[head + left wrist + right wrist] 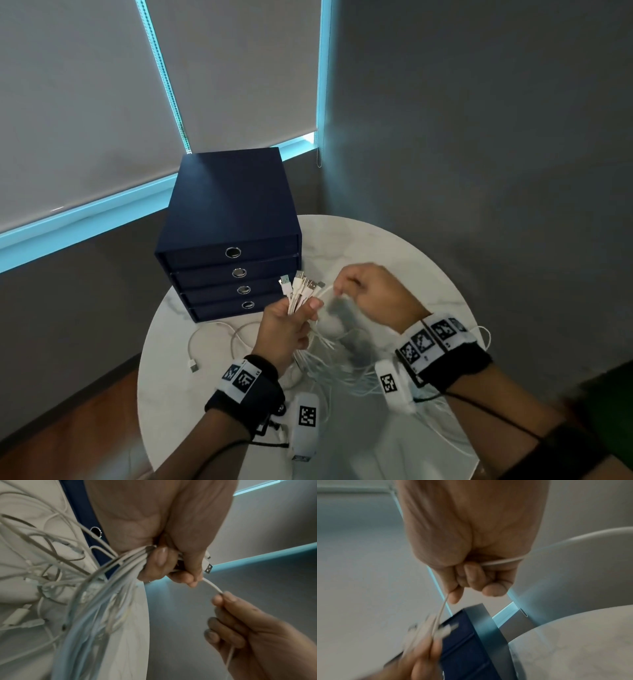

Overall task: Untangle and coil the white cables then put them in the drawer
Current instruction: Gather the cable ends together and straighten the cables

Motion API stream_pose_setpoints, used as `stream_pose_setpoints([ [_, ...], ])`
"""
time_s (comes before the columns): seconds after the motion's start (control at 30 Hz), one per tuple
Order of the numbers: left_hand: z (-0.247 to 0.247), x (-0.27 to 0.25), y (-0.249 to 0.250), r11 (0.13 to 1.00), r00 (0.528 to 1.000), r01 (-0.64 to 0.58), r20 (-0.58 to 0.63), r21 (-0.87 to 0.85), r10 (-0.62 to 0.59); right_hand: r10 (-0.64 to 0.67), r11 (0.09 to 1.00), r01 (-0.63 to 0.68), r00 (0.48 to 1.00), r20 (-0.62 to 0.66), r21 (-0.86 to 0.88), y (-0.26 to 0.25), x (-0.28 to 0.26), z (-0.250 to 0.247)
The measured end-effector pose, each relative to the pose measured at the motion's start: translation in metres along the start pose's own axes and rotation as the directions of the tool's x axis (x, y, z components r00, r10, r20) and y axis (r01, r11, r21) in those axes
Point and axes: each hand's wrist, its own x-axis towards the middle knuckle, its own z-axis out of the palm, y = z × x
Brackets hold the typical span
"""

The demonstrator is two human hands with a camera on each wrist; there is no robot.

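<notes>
My left hand [291, 320] grips a bundle of white cables [298, 287] just below their USB plugs, which fan upward in front of the drawers. The bundle's strands [96, 601] hang down in a tangle onto the round table. My right hand [368, 291] pinches a single white cable [212, 586] that runs from the left fist [171, 563] across to its fingertips [455, 596]. The navy drawer unit [229, 219] stands behind the hands with all its drawers closed.
A loose white cable with a USB plug [194, 366] lies on the white marble table [394, 240] at the left. The table is small and round, with wood floor [68, 428] below. Grey walls and window blinds surround it.
</notes>
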Motion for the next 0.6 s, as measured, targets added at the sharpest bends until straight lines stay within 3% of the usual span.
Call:
stream_pose_setpoints([
  [0.07, -0.004, -0.001, -0.001, 0.999, 1.0, 0.008, -0.001, -0.035, -0.008, 0.037, 0.997, -0.024, 0.98, -0.194, 0.069, 0.002, 0.008, -0.018],
  [0.13, -0.005, -0.002, 0.001, 0.997, 1.0, 0.022, 0.018, -0.068, -0.02, 0.069, 0.991, -0.021, 0.928, -0.365, 0.134, 0.0, 0.014, -0.039],
  [0.3, 0.002, 0.002, 0.004, 0.999, 0.999, 0.021, 0.029, -0.027, -0.02, 0.153, 0.977, -0.05, 0.837, -0.525, 0.206, 0.0, 0.019, -0.063],
  [0.4, 0.005, 0.002, 0.005, 0.999, 1.0, 0.024, -0.006, 0.034, -0.024, 0.142, 0.989, -0.1, 0.867, -0.478, 0.112, -0.003, 0.012, -0.066],
  [0.5, 0.009, 0.001, 0.003, 0.997, 0.999, 0.035, -0.015, 0.068, -0.034, 0.217, 0.948, -0.27, 0.937, -0.274, -0.171, 0.0, 0.006, -0.062],
  [0.6, 0.015, -0.002, 0.002, 0.995, 0.999, 0.034, 0.009, 0.096, -0.035, 0.168, 0.891, -0.166, 0.985, -0.033, -0.423, -0.011, -0.003, -0.044],
])
